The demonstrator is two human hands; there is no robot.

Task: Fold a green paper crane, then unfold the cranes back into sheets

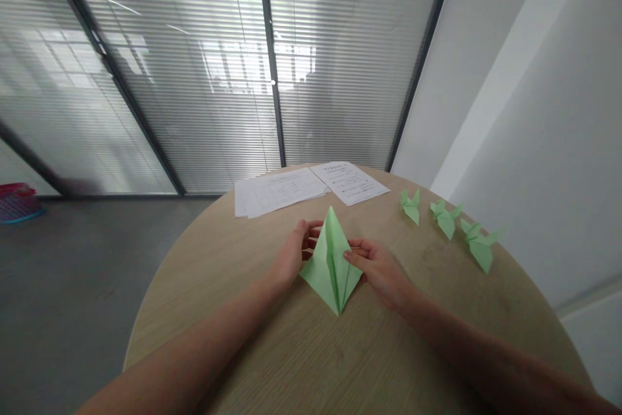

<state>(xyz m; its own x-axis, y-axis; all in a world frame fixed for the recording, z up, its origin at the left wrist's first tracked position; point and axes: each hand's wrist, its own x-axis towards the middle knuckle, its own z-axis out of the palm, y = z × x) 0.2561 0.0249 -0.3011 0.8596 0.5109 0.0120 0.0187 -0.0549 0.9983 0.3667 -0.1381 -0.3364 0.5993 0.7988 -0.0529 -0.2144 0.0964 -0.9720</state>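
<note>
Pinching right edge of light-green kite-shaped origami piece with right hand, thumb on top, fingers beneath. Curving left hand beside left edge, fingers partly hidden behind it; cannot tell if gripping. Piece directly between both sets of fingers, over wood-grain table. Right of and beyond right fingers: three small green origami birds. Beyond left fingers: printed sheets.
</note>
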